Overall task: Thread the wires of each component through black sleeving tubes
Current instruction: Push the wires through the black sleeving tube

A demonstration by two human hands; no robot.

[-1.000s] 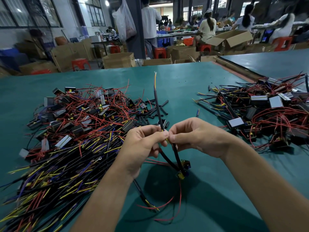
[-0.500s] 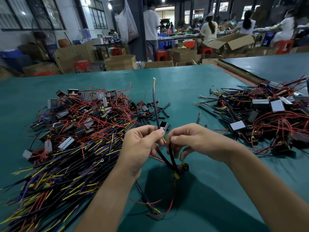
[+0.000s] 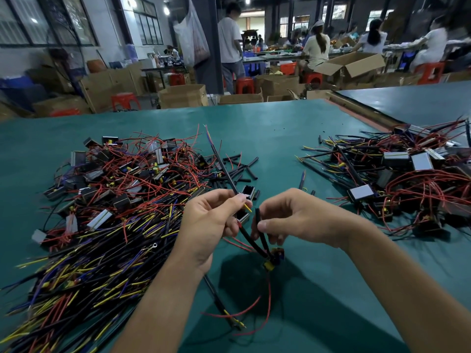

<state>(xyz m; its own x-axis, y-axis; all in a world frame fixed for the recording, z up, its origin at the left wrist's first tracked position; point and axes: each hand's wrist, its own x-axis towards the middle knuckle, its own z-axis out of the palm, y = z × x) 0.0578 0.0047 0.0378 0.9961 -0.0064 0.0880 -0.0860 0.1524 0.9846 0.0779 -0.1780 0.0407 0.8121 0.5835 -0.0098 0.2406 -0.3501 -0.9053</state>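
Green worktop (image 3: 254,128): left fingers (image 3: 239,199) pinch the yellow wire (image 3: 247,207); right fingers (image 3: 265,226) pinch a tube (image 3: 257,214). Align wire tip with tube mouth, then feed straight.

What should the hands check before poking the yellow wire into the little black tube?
1. Left hand pinches the yellow wire near its tip: ok.
2. Right hand pinches the black tube: ok.
3. Tip lined up at the tube's open end: not ok, they sit apart.
4. Component lying steady on the table: cannot tell.
5. Spare tubes lying close by: ok.
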